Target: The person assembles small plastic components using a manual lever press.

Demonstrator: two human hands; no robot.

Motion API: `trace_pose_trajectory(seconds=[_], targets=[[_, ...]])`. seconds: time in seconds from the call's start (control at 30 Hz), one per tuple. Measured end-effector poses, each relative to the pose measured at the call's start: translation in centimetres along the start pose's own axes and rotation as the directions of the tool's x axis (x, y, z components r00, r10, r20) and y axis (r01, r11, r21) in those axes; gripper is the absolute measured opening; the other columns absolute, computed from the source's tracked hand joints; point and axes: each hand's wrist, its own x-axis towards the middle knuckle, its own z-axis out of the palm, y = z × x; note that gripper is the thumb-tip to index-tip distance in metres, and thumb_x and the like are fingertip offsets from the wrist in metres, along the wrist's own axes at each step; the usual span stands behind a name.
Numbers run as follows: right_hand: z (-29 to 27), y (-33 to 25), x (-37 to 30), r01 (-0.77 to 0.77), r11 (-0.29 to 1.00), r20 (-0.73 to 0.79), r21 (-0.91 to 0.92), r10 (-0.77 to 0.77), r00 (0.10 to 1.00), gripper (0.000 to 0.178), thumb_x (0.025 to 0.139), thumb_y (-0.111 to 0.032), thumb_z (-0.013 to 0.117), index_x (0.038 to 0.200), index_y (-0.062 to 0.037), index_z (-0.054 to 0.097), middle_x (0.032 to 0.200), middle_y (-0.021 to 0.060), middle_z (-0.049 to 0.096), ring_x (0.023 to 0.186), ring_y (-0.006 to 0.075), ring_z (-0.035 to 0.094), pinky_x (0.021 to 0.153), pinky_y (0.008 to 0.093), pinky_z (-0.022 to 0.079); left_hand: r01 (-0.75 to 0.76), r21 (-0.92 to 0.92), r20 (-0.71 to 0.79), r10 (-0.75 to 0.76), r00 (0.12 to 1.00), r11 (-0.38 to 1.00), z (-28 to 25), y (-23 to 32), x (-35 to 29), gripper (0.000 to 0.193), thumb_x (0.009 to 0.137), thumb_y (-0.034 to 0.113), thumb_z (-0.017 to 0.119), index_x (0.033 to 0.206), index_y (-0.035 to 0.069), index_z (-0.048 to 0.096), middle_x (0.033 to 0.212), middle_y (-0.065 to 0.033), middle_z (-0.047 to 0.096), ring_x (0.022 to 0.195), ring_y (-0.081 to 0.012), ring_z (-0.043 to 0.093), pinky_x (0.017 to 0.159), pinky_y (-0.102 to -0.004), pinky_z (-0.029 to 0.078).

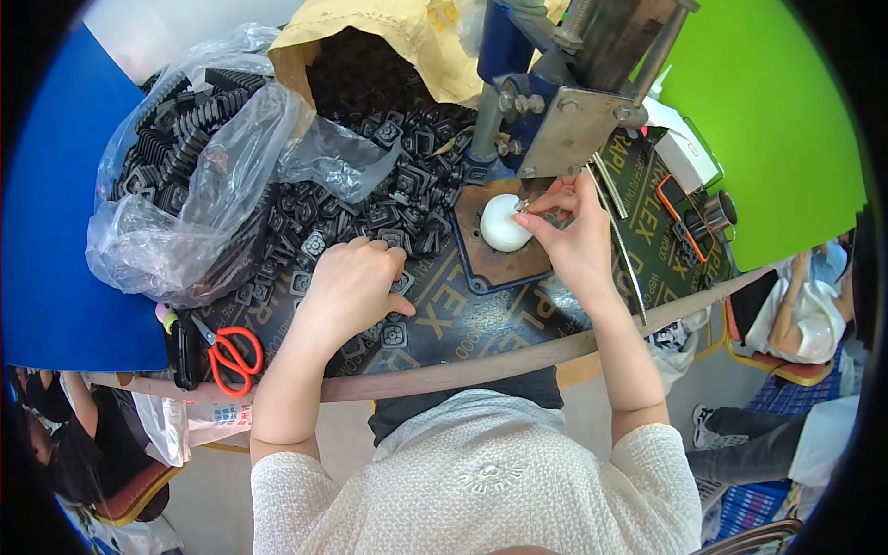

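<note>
My right hand is beside a white rounded dome. Its thumb and forefinger pinch a small metal piece against the dome's upper right side; the exact shape of that piece is too small to tell. The dome sits on the brown base plate of a hand press, whose metal head rises just behind it. My left hand rests at the near edge of a pile of black square plastic parts. The fingers curl down and the thumb points right; whatever lies under them is hidden.
A clear plastic bag of black parts and a yellow paper sack stand behind the pile. Orange-handled scissors lie front left. On the right are metal rods, a white box and an orange-edged phone. Other people sit at both sides.
</note>
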Motion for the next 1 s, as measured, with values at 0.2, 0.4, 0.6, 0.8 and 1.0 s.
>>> trace_pose_trajectory(seconds=[0.2,0.4,0.6,0.8,1.0], targets=[[0.6,1.0,0.1,0.118,0.985,-0.017,-0.123,-0.121,0.992,0.046,0.073,-0.009,0.083,0.105,-0.0036,0.051,0.085,0.0052,0.073,0.099,0.0267,0.063,0.086,0.0375,0.047,0.02,0.018,0.054,-0.021,0.998,1.0,0.6,0.2,0.4,0.04,0.062,0.033,0.085,0.085,0.006,0.066,0.079,-0.0085,0.069,0.083,-0.029,0.067,0.072,-0.0403,0.052],[-1.3,-0.8,2.0,-0.198,0.974,0.255,0.108,0.165,0.953,0.053,0.068,-0.015,0.089,0.105,-0.0002,0.054,0.093,0.0105,0.073,0.097,0.0199,0.065,0.089,0.0345,0.048,0.006,0.045,0.04,-0.008,0.999,0.999,0.6,0.2,0.0,0.033,0.067,0.023,0.083,0.089,0.006,0.067,0.079,-0.0099,0.069,0.081,-0.0296,0.068,0.071,-0.0403,0.053],[-1.8,0.2,4.7,-0.209,0.922,0.336,0.327,0.093,0.937,0.062,0.065,-0.005,0.089,0.116,-0.0003,0.055,0.101,0.0089,0.069,0.097,0.0196,0.065,0.084,0.0329,0.053,0.018,-0.139,0.076,-0.008,0.997,0.99,-0.6,-0.3,0.0,0.031,0.067,0.016,0.082,0.094,0.006,0.068,0.078,-0.0102,0.067,0.081,-0.0293,0.066,0.071,-0.0401,0.052],[-0.4,2.1,3.1,-0.206,0.892,0.276,0.403,0.096,0.956,0.055,0.064,-0.015,0.092,0.107,-0.0012,0.061,0.099,0.0088,0.068,0.091,0.0161,0.063,0.082,0.0309,0.05,0.044,-0.203,0.07,-0.031,0.997,0.978,-1.4,-0.6,0.7,0.029,0.07,0.016,0.081,0.093,0.003,0.069,0.084,-0.0123,0.069,0.09,-0.033,0.066,0.075,-0.0415,0.052],[0.5,3.3,2.6,-0.22,0.939,0.249,0.264,0.154,0.956,0.033,0.065,-0.017,0.092,0.08,-0.0003,0.068,0.088,0.0072,0.068,0.082,0.0128,0.062,0.076,0.0277,0.049,0.12,-0.195,0.179,-0.085,0.98,0.974,-1.9,-0.9,0.9,0.03,0.068,0.022,0.083,0.085,0.003,0.067,0.08,-0.0125,0.068,0.085,-0.0322,0.066,0.072,-0.0409,0.051]])
